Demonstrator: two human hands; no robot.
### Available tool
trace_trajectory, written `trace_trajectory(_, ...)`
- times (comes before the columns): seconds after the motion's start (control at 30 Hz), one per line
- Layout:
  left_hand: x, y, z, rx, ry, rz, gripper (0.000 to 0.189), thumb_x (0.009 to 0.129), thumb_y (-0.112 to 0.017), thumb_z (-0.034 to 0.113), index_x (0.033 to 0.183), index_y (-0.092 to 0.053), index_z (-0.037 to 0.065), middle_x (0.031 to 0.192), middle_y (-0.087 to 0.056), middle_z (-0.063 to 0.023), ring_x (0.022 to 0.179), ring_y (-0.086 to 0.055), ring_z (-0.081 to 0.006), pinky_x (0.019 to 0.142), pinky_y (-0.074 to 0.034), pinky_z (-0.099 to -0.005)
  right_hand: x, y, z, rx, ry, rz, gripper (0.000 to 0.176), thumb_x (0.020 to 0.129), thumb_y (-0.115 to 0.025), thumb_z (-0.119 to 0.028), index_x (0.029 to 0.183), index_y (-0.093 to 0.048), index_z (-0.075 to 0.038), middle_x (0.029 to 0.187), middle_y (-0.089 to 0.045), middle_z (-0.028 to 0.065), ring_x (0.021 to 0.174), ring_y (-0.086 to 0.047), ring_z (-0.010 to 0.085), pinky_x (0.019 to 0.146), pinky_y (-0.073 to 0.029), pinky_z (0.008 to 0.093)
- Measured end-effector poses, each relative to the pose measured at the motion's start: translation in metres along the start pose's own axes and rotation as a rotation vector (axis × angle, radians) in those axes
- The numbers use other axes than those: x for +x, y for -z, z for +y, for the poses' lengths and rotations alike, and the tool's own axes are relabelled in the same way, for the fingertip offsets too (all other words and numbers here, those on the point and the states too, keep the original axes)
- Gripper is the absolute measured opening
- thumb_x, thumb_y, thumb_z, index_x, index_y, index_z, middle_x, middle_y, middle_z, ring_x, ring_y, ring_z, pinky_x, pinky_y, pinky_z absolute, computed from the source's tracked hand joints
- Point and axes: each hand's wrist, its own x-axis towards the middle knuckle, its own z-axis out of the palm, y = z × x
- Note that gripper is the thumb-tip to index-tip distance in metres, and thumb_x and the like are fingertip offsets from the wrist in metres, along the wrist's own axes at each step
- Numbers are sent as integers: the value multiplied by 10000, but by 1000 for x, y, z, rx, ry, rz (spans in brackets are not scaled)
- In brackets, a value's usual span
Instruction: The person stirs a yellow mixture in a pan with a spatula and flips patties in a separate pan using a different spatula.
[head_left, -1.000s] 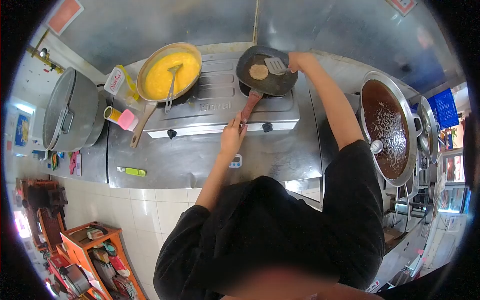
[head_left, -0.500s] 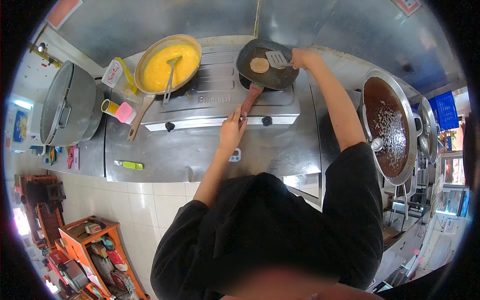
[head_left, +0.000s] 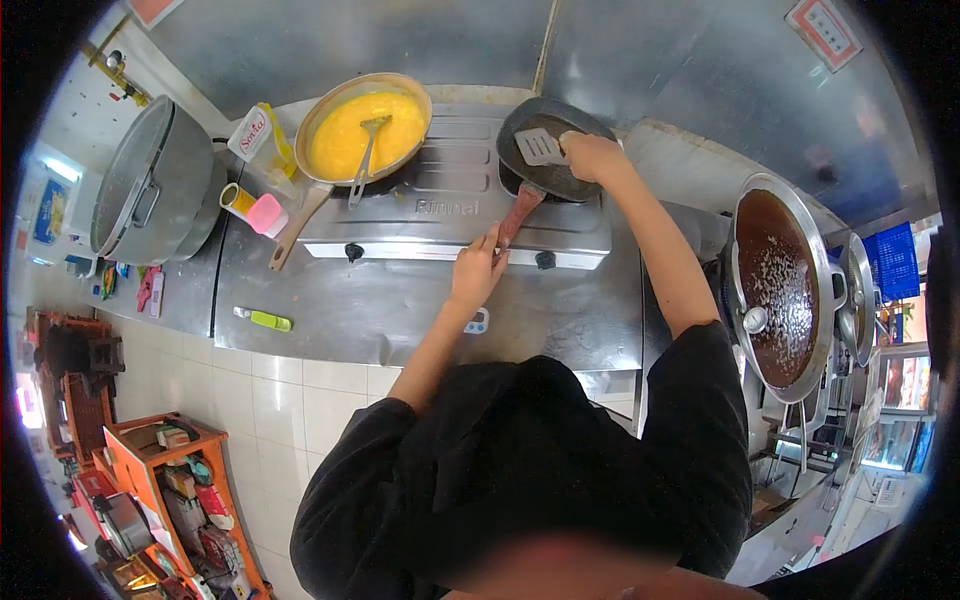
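My left hand [head_left: 478,267] is closed round the end of the reddish-brown handle of a dark frying pan [head_left: 573,185] on the right burner of the silver gas stove [head_left: 445,208]. Over that pan, my right hand [head_left: 592,157] grips a slotted metal spatula [head_left: 540,147], its blade flat above the pan's left part. The round patty is not visible now; the blade or my hand may cover it. On the left burner, a tan pan [head_left: 425,135] holds yellow liquid [head_left: 345,135] with a grey slotted turner [head_left: 363,165] resting in it.
At the left stand a large grey pot [head_left: 185,200], an oil bottle [head_left: 265,150] and a pink-lidded container [head_left: 265,215]. A green-handled tool [head_left: 268,320] and a small timer [head_left: 478,321] lie on the steel counter [head_left: 360,300]. A wide pot of brown liquid [head_left: 780,300] is at right.
The spatula and my right hand have shifted left within the dark pan, and the patty seen earlier is out of sight. The whole view has moved slightly.
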Motion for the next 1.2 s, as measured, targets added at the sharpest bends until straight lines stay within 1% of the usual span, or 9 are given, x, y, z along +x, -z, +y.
trace_trajectory(0.1, -1, 2, 2, 21, 50, -62, 567, 803, -647, 208, 1303, -440, 39, 850, -595, -152, 710, -605, -340, 640, -490, -412, 1, 6, -10, -75, 3, -135, 275, 769, -592, -132, 1027, -638, -50, 1103, -630, 162, 1010, -615, 323, 833, -505, 423)
trace_trajectory(0.27, -2, -6, 1, -22, 51, -77, 467, 835, -597, 198, 1252, -471, 28, 913, -610, -180, 740, -614, -347, 661, -493, -422, -5, 2, -8, -83, 105, -5, 233, 799, -511, -91, 1019, -581, -60, 1011, -638, 162, 947, -611, 362, 776, -490, 456)
trace_trajectory(0.37, -1, 11, 5, 31, 208, -200, 382, 859, -517, 155, 1222, -506, 36, 968, -627, -212, 825, -618, -372, 719, -499, -456, 12, -33, 6, -47, 210, 106, 359, 874, -421, -102, 1221, -506, -72, 1310, -477, 162, 1187, -465, 353, 963, -405, 418)
trace_trajectory(0.47, -2, 43, 24, -51, 154, -149, 295, 808, -588, 176, 1047, -607, 5, 967, -641, -191, 843, -637, -331, 757, -509, -430, 18, -61, 27, 184, 421, 248, 511, 873, -461, -83, 1374, -365, -98, 1357, -429, 178, 1185, -466, 354, 967, -397, 427)
trace_trajectory(0.53, -10, 13, 4, -95, 139, -90, 491, 854, -544, 207, 1298, -449, 18, 1110, -591, -210, 901, -615, -353, 804, -486, -437, 27, -84, 47, 18, 489, 314, 563, 863, -497, -123, 1398, -322, -117, 1339, -448, 179, 1044, -550, 400, 850, -456, 469)
trace_trajectory(0.57, -9, -9, -9, 1, 122, -135, 522, 858, -541, 218, 1320, -413, 11, 1111, -585, -212, 905, -607, -349, 781, -482, -430, 12, -66, 29, 40, 308, 77, 613, 844, -517, -77, 1408, -278, -59, 1394, -370, 208, 1179, -460, 386, 957, -389, 452)
trace_trajectory(0.67, -15, -20, -12, 54, 99, -21, 531, 845, -555, 239, 1306, -415, 15, 1007, -592, -163, 817, -610, -314, 703, -477, -410, -35, -14, -21, -54, 148, -13, 335, 783, -603, -98, 1109, -580, -26, 1059, -605, 195, 974, -577, 378, 832, -457, 471)
trace_trajectory(0.77, -14, -17, -10, 66, 56, 28, 538, 840, -563, 245, 1305, -416, 20, 952, -594, -139, 791, -610, -300, 690, -475, -401, -40, -10, -36, -92, 96, 44, 214, 760, -632, -100, 951, -620, -6, 944, -630, 180, 935, -599, 369, 791, -479, 455)
trace_trajectory(1.2, -15, -19, -11, 96, 75, -42, 606, 833, -581, 260, 1344, -362, 20, 979, -582, -133, 859, -608, -290, 725, -474, -392, -41, -33, -27, -165, 151, 109, 189, 768, -646, -87, 934, -601, -7, 927, -629, 204, 914, -617, 360, 749, -492, 448)
